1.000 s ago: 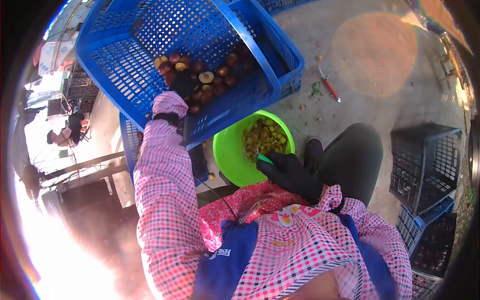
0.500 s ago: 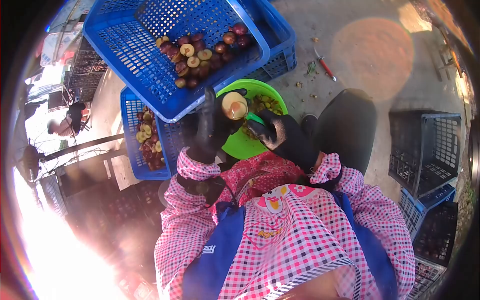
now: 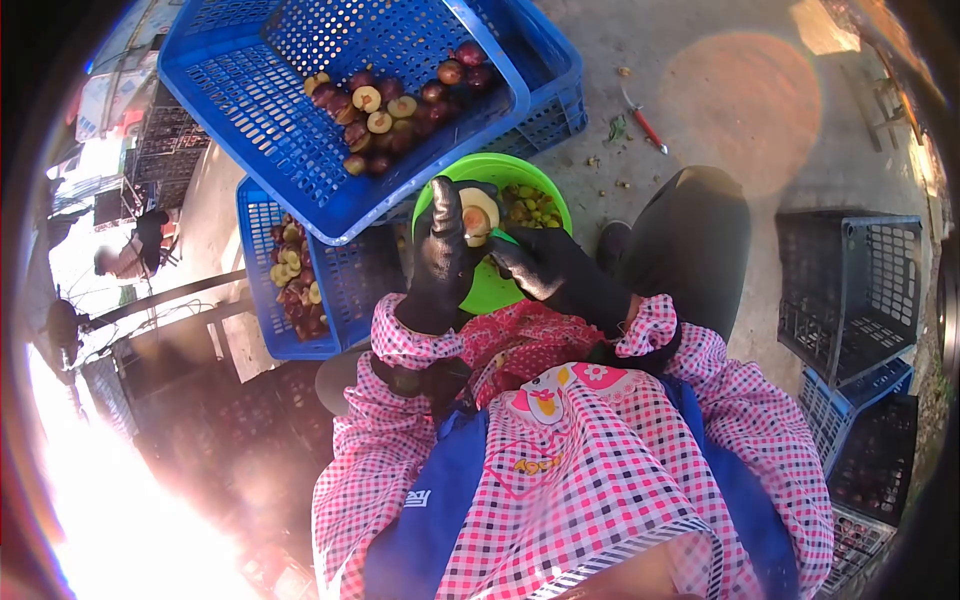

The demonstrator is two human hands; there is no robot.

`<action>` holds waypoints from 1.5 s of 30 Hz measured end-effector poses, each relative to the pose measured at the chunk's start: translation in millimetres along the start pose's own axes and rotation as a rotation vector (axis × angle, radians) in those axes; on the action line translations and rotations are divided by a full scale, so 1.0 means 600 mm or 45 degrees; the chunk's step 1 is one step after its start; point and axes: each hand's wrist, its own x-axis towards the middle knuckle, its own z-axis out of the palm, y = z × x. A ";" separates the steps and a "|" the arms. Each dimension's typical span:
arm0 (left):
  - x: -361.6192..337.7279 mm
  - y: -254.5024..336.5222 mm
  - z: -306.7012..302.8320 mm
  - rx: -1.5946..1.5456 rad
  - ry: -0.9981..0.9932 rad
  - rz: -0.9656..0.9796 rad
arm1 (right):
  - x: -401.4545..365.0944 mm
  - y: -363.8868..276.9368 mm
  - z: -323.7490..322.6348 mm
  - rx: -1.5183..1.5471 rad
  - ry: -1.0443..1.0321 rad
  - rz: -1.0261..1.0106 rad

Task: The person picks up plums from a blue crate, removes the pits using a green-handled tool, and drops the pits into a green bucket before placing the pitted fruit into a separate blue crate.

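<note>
My left hand (image 3: pixel 440 245), in a black glove, holds a halved fruit (image 3: pixel 479 216) with its pale cut face and brown pit area turned up. My right hand (image 3: pixel 550 268), also gloved, is closed round a green-handled tool (image 3: pixel 505 237), whose tip meets the lower edge of the fruit; its working end is hidden. Both hands are over a bright green basin (image 3: pixel 562 192) with small yellow-green pieces (image 3: pixel 532 208) in it. A tilted blue crate (image 3: pixel 235 120) beyond my left hand holds dark red fruits (image 3: pixel 432 112), some cut open.
A second blue crate (image 3: pixel 257 240) with cut fruits stands at the left. Red-handled pruners (image 3: pixel 650 132) lie on the concrete floor. Black crates (image 3: pixel 850 300) and a blue one (image 3: pixel 826 415) are at the right. Another person (image 3: pixel 140 245) is at the far left.
My left hand has shifted right and turned, so the fruit's cut face now sits more upright, slightly further right. My right hand stays close, with the green tool against the fruit.
</note>
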 end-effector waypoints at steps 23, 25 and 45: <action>0.018 -0.028 0.001 0.339 -0.008 0.541 | 0.000 0.000 0.011 0.047 0.131 -0.024; 0.016 -0.008 -0.005 0.305 -0.145 0.371 | 0.004 -0.002 0.002 0.190 0.028 0.098; 0.186 0.079 -0.098 -0.458 -0.389 0.080 | 0.000 0.000 -0.007 0.326 -0.411 0.416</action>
